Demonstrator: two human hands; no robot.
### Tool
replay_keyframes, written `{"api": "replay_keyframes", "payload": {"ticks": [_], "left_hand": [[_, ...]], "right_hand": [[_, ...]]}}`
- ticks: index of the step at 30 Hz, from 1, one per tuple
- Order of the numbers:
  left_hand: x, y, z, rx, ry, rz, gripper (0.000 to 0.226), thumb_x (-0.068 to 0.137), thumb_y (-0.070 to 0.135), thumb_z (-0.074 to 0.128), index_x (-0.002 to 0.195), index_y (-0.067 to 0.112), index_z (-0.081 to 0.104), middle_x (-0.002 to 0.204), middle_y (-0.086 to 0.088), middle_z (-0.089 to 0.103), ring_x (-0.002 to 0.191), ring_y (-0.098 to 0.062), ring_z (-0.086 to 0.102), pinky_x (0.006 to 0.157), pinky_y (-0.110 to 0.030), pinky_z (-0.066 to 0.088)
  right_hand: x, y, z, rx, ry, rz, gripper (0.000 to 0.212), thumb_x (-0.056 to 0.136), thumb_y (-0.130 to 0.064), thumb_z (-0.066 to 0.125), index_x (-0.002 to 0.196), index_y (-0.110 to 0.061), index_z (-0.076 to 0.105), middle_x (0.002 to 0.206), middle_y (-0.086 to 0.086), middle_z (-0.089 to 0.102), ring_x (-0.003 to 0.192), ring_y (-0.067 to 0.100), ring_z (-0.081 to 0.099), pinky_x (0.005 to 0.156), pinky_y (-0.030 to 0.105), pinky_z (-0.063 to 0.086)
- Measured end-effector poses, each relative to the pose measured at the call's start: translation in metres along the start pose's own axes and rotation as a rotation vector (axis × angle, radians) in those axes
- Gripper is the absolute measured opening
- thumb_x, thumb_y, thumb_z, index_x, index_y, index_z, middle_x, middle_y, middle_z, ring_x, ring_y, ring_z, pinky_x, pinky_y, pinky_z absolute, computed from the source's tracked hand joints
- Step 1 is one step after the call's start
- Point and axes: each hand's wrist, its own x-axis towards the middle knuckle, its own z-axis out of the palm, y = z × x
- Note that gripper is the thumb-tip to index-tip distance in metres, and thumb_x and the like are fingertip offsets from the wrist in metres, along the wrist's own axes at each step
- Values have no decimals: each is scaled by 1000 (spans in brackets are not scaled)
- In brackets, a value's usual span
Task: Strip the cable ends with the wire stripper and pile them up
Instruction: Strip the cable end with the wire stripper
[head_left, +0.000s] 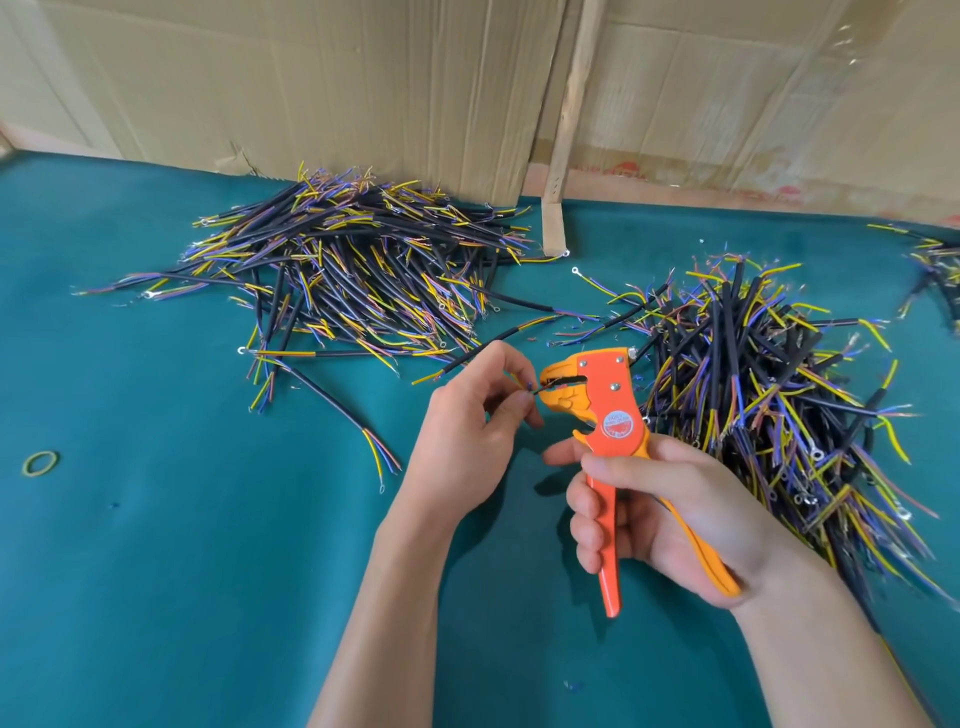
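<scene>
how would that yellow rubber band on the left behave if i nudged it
The rubber band lies flat as a thin loop, so it probably slides or deforms instead of rolling. It looks light and floppy; the green felt table may drag on it.

Open green table (156, 571) near and left of the wire stripper (613, 410); only a rubber band (40, 463) far left. Blocked beyond-left of the stripper by a big cable pile (353, 275), hard on its right by a second pile (769, 395). Narrow gap between piles, strewn with stray cables. Closed off behind by a cardboard wall (363, 78) and wooden slat (563, 135).
</scene>
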Motion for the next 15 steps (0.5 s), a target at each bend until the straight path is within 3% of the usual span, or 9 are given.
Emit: {"api": "replay_keyframes", "payload": {"ticks": [7, 15], "left_hand": [[0, 2, -2, -13, 4, -11, 27, 95, 1, 57, 91, 27, 53, 73, 6, 72, 62, -12, 51, 71, -42, 49], [-1, 1, -3, -11, 21, -20, 28, 96, 2, 57, 91, 29, 52, 74, 6, 73, 63, -13, 52, 73, -49, 51]], "right_hand": [[0, 0, 2, 7, 11, 13, 37, 84, -20, 74, 109, 6, 69, 71, 17, 52, 56, 30, 52, 52, 40, 49], [0, 1, 2, 9, 11, 7, 36, 84, -22, 73, 108, 5, 70, 70, 16, 52, 54, 29, 50, 52, 40, 47]]}}
